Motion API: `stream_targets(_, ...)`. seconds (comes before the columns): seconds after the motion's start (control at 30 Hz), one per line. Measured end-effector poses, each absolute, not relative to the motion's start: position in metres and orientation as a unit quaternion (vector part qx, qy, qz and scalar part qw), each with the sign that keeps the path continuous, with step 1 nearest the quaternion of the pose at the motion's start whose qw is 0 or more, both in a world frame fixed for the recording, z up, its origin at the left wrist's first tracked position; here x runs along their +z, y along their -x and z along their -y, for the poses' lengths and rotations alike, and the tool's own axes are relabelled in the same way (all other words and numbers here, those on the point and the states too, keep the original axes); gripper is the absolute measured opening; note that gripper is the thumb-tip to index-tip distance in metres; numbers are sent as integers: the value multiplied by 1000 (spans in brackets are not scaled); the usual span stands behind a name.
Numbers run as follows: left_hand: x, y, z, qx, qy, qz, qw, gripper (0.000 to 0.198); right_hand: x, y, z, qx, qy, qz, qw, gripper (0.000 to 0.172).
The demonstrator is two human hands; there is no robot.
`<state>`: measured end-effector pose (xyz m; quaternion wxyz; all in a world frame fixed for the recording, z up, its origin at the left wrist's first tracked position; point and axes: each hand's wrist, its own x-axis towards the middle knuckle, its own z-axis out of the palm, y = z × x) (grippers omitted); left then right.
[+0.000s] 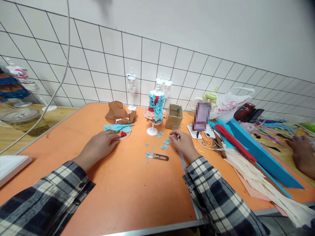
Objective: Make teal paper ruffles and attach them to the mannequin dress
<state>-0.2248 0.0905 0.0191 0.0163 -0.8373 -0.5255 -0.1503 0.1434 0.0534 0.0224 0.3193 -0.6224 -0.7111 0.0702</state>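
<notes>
My left hand [99,147] rests palm down on the orange table [128,186], its fingertips touching a white tape roll [124,135] with a red scrap on it. My right hand [184,143] is curled, fingertips pinched by small blue paper bits [165,144]; what it holds is too small to name. A black thread snip [158,157] lies between the hands. A small mannequin [155,109] in a blue and red paper dress stands behind on a white foot.
Brown crumpled paper [117,112] and a blue strip lie behind the left hand. A cardboard box [174,116], a phone on a stand [201,116], scissors [206,142], and blue, red and cream paper sheets [248,147] sit to the right. Another person's hand [302,154] rests at far right.
</notes>
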Motion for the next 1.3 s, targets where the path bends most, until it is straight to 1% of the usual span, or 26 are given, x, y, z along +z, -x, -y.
stream_targets(0.03,18,225,-90,-148,836,527,23,33,26,-146,-48,80,611,737,278,20)
stream_targets(0.07,18,224,-90,-147,836,528,30,34,28,-147,-44,86,600,758,240,20)
stream_targets(0.1,17,224,-89,-147,835,528,36,35,29,-147,-41,89,592,774,207,24)
stream_targets(0.17,17,224,-89,-146,837,526,43,35,26,-144,-39,84,594,782,168,33)
stream_targets(0.2,18,223,-88,-143,838,525,43,35,24,-142,-40,79,600,781,158,31)
stream_targets(0.27,19,221,-88,-137,840,523,37,33,18,-135,-46,64,611,775,149,20)
stream_targets(0.33,19,219,-87,-141,840,524,17,28,13,-127,-54,38,624,766,149,17)
stream_targets(0.4,19,216,-86,-151,835,528,-16,24,12,-119,-61,15,642,750,159,19)
stream_targets(0.5,19,214,-85,-158,824,540,-66,23,12,-116,-62,2,654,732,192,23)
stream_targets(0.63,21,214,-82,-157,820,544,-81,21,15,-123,-51,-2,622,740,258,25)
stream_targets(0.73,23,212,-80,-151,821,539,-112,20,21,-118,-41,-8,574,765,292,26)
stream_targets(0.8,23,210,-79,-154,821,536,-123,21,25,-101,-38,-3,539,792,286,25)
stream_targets(0.87,21,208,-80,-162,826,526,-118,23,27,-74,-37,19,498,827,259,24)
stream_targets(0.93,19,207,-81,-171,835,511,-111,24,24,-42,-41,39,464,848,252,35)
stream_targets(1.0,17,207,-82,-172,842,500,-109,24,18,-14,-48,45,466,853,229,51)
stream_targets(1.03,17,207,-82,-172,844,497,-110,25,14,-4,-54,46,478,849,223,54)
stream_targets(1.1,16,208,-82,-174,846,490,-116,24,8,11,-65,53,502,836,216,54)
stream_targets(1.2,15,207,-80,-181,847,483,-126,21,4,17,-79,89,510,829,212,47)
stream_targets(1.3,16,206,-79,-185,849,479,-127,19,6,12,-86,129,492,827,240,42)
